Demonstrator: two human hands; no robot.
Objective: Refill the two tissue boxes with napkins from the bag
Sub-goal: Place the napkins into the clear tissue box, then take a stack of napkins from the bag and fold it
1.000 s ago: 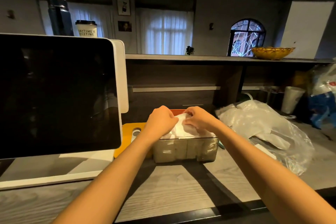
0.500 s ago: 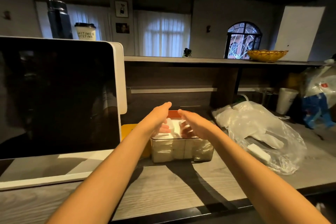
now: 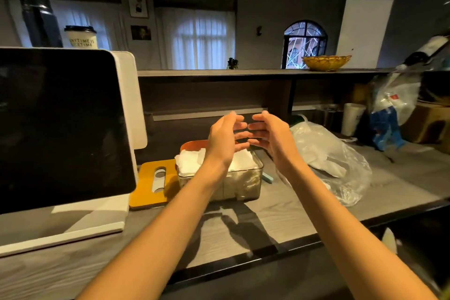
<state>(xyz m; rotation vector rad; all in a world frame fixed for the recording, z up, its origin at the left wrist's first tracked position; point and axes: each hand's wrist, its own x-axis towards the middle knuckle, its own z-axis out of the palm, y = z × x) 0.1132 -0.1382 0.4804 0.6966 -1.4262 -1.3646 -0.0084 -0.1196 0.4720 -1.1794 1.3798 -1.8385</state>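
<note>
A: What is seen of the surface and the room?

B: A grey wood-grain counter (image 3: 280,217) is shown, with a raised shelf (image 3: 219,72) behind it. A dark screen on a white stand (image 3: 60,129) is placed at the left, and a yellow basket (image 3: 326,62) is set on the shelf. Curtained windows are seen in the dim room beyond.

A: How is the tissue box described?

B: A clear tissue box (image 3: 243,185) is set mid-counter, filled to the rim with white napkins (image 3: 192,162). An orange lid (image 3: 155,181) with a slot is laid flat just left of it. A clear plastic bag (image 3: 336,156) is crumpled to its right, with white napkins seen inside.

A: And the hands?

B: The left hand (image 3: 222,140) and right hand (image 3: 272,136) are raised above the box, palms turned toward each other, fingers loosely spread. Nothing is gripped or touched by either.
</note>
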